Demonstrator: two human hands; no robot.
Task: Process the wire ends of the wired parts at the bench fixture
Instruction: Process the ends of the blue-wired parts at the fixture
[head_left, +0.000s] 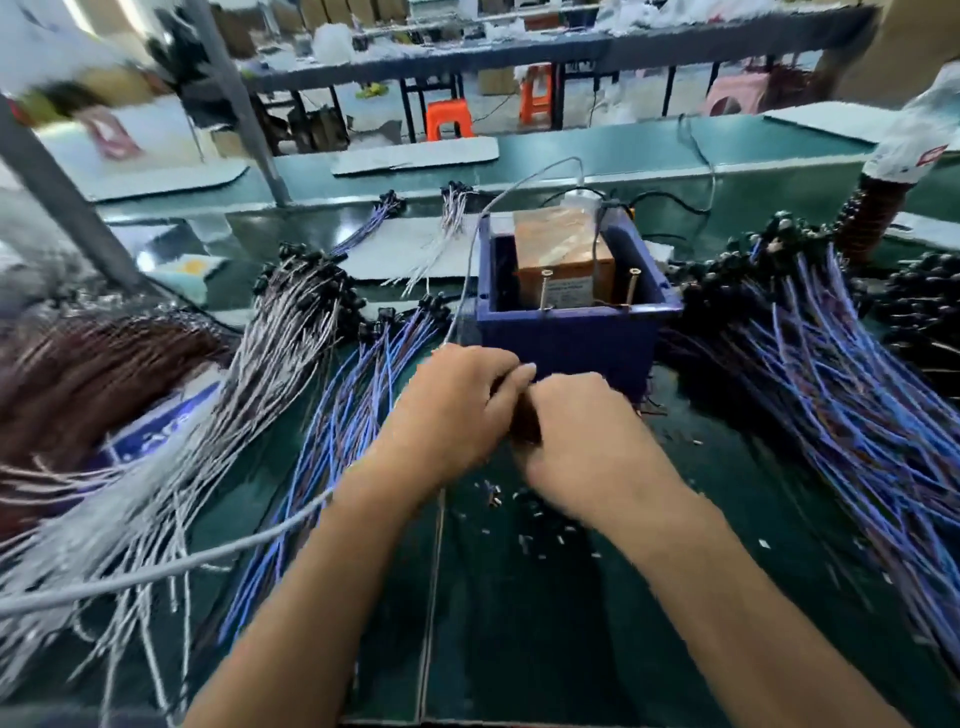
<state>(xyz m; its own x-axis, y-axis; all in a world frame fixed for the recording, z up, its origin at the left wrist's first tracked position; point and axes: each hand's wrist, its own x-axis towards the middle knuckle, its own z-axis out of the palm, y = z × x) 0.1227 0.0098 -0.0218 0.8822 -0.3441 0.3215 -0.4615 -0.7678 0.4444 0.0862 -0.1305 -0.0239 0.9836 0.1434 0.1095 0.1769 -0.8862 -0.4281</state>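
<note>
- Left hand (457, 410) and right hand (582, 441), fingers curled, meet just before the blue fixture box (571, 332) mid-counter; what they pinch is blurred.
- Blue-wired parts (831, 395) heap toward the counter's right edge.

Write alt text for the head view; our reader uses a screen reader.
Two hands, left hand and right hand, meet over a dark item, blurred, before a blue box fixture on a green bench. Blue wired parts lie right, white wired parts left.
</note>
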